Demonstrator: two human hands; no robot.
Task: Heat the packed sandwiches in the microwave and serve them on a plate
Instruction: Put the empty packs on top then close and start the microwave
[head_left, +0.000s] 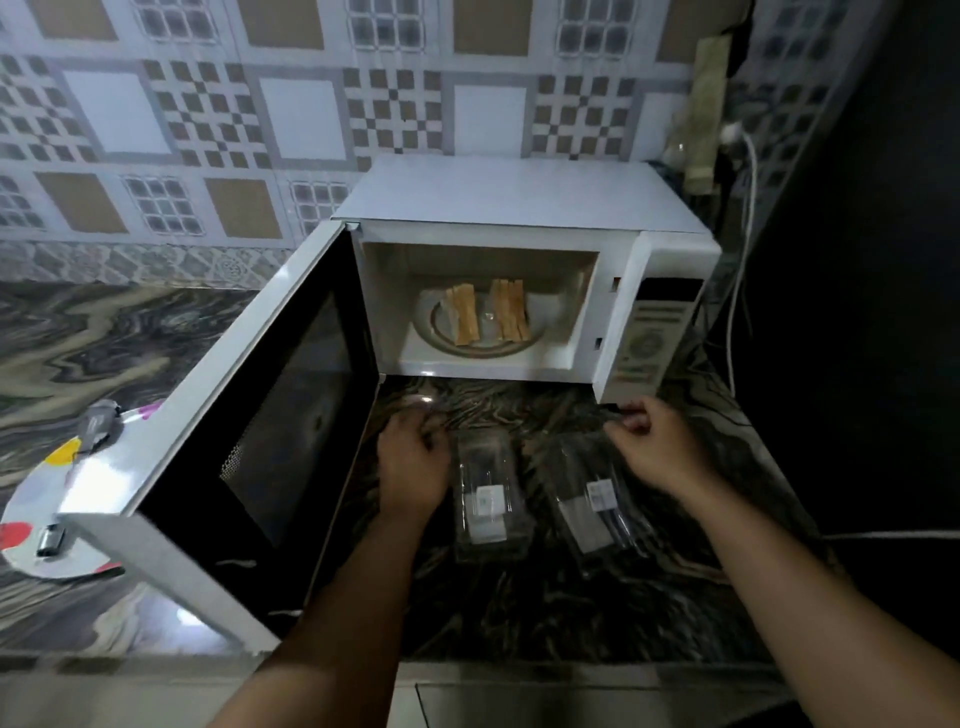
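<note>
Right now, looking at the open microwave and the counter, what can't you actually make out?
- Head view: the plate at left is mostly hidden behind the open microwave door.
- Control panel: markings too small and blurred to read.
- Labels on the two clear packs: unreadable.
- Left hand: motion-blurred, so its grip is unclear.
- Sandwiches: filling not visible.
</note>
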